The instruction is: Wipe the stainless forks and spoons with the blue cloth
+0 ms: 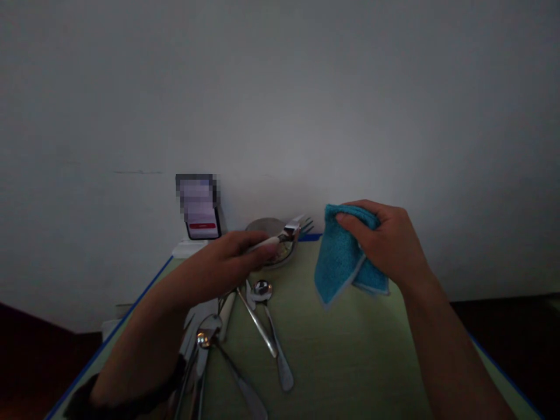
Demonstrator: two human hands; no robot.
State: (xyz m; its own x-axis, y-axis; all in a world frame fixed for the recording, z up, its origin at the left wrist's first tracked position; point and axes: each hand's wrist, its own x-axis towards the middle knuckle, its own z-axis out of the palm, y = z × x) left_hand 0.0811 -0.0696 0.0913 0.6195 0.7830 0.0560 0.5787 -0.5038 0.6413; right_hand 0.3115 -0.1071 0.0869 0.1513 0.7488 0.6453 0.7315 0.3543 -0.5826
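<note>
My left hand [236, 256] is closed around the handle of a fork [289, 230], with the metal end pointing up and to the right. Behind it, near the wall, sits a round metal dish [280, 262], partly covered by the hand. My right hand [389, 239] grips a blue cloth [339, 259] with a pale edge, pinched between thumb and fingers and hanging down. The cloth and fork are apart. Below my left hand lie a spoon [262, 290] and another spoon [238, 373]. Several knives and forks lie there too, some hidden under my forearm.
A phone [203, 219] leans upright on a white stand [190, 249] at the table's back left. The green table [341, 361] has blue edging and meets a plain wall [280, 105] at the back.
</note>
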